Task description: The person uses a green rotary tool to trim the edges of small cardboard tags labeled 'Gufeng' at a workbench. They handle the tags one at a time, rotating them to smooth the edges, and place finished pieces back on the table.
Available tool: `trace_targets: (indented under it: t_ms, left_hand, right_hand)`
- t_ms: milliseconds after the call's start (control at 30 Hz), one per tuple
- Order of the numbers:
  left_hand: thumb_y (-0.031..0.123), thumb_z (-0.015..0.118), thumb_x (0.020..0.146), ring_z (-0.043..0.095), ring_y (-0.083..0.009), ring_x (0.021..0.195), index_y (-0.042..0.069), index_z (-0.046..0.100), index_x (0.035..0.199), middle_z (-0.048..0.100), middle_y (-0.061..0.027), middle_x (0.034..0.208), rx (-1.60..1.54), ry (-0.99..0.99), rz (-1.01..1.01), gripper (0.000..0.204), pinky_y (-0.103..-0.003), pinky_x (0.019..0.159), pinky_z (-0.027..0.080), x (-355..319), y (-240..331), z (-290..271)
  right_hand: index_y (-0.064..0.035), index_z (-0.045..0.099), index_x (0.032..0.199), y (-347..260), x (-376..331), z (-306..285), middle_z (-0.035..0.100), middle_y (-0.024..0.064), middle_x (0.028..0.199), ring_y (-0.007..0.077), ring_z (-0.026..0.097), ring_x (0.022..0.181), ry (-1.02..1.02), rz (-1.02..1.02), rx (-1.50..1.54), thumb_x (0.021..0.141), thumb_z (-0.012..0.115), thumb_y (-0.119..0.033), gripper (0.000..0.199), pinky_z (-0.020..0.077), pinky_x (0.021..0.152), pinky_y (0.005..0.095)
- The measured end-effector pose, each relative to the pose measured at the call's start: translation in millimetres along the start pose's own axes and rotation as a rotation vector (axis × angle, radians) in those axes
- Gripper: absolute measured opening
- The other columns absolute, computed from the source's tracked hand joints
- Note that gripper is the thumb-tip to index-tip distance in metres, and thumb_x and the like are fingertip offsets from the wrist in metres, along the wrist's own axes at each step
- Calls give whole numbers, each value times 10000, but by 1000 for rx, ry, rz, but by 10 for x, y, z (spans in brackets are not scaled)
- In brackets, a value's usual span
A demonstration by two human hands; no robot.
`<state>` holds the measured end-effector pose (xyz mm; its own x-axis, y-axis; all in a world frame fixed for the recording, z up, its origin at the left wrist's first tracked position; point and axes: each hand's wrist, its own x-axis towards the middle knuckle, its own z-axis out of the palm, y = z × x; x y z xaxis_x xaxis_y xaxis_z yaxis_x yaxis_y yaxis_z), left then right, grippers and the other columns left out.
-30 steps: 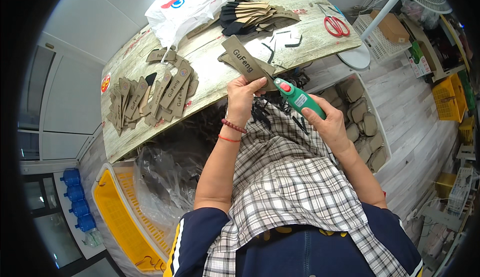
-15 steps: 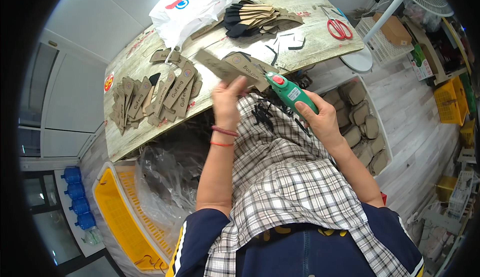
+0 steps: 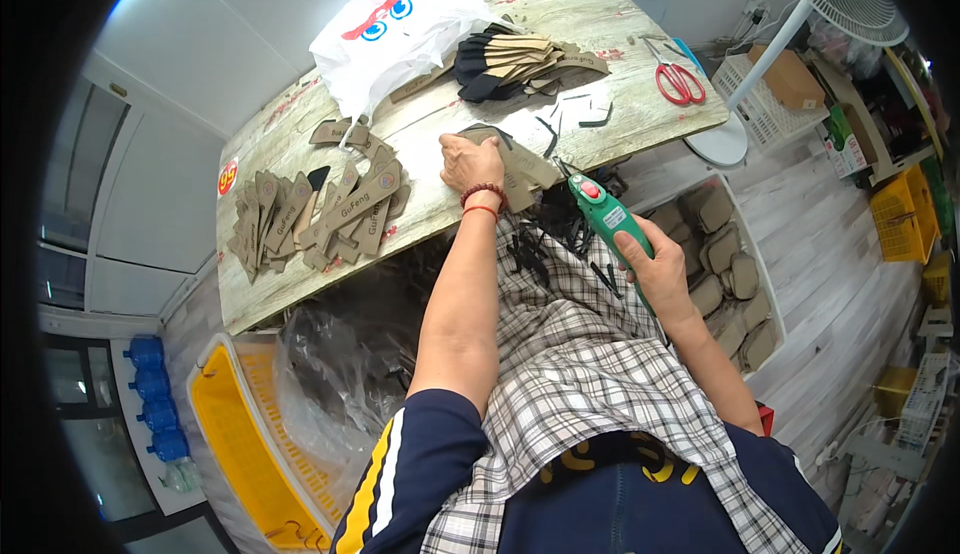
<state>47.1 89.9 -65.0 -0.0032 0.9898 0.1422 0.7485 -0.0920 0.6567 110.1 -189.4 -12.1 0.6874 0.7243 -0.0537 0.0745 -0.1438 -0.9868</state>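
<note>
My right hand (image 3: 655, 266) is wrapped around a green handheld electric cutter (image 3: 606, 212) with a red button, its narrow tip pointing toward the table edge. My left hand (image 3: 472, 168), wearing a beaded bracelet and a red cord, has its fingers curled at a few flat tan pieces (image 3: 522, 176) lying at the table's front edge. Its fingertips are partly hidden, but it seems to grip one of these pieces. The cutter's tip is just right of them, apart. Left of my hand spreads a pile of printed tan strips (image 3: 320, 212).
A stack of black-and-tan pieces (image 3: 510, 62), a white plastic bag (image 3: 400, 29) and red-handled scissors (image 3: 680, 84) lie on the table (image 3: 420, 119). Black scraps (image 3: 528, 254) rest on my checked apron. A bin of tan pads (image 3: 745, 264) stands right, a yellow basket (image 3: 245, 434) left.
The strip my left hand carried is out of that hand, and a strip now lies across the left pile. That hand has moved to the tan pieces; the cutter has shifted slightly right.
</note>
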Motion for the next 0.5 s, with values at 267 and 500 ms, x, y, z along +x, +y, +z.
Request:
trace_targets:
  t_ms: [267,500]
  left_hand:
    - [124,718,802,629,-179,729,7,657,935,686,-72,856,-582,75,86,187,-351,759,469,55,-221,181]
    - [87,672,881,603,-106,652,-3,650,889,669,-37,779,-1509,-270,-279,93,-228,582,484,-393,193,-421]
  right_hand:
    - [-6,632,1141,20,76,53,599,13,701,52,502,559,-6,-25,-28,883,679,-362,442,407,500,236]
    - [-15,631,1144,-27,106,142,616,35,714,70,528,596,16,-37,-35,883,675,-371,443,440,548,257]
